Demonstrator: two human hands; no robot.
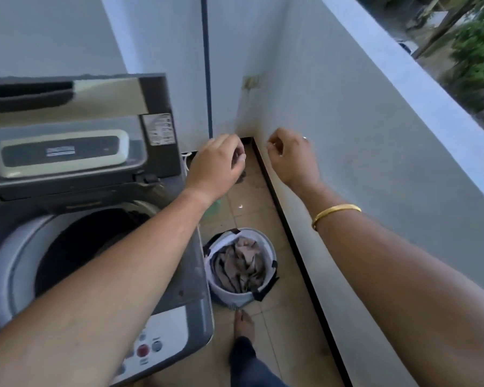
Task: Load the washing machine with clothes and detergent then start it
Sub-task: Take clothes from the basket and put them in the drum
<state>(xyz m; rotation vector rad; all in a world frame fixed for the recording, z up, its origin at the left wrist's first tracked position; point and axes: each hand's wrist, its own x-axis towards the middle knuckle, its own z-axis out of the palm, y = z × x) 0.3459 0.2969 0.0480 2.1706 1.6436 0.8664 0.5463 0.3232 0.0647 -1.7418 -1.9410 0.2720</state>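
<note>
A grey top-loading washing machine (190,277) stands at the left with its lid (67,152) raised; the drum (87,247) looks dark inside. On the floor to its right sits a white laundry basket (268,250) holding brownish clothes (241,263). My left hand (218,163) and my right hand (291,155) are both stretched forward, high above the basket, near the wall corner. Their fingers are loosely curled with nothing visible in them. A gold bangle (334,213) circles my right wrist. No detergent is in view.
The machine's control panel (154,339) with a red button is at the bottom. A white parapet wall (375,163) runs along the right, leaving a narrow tiled floor strip (263,317). A dark pipe (207,65) runs down the corner. My foot (243,322) stands by the basket.
</note>
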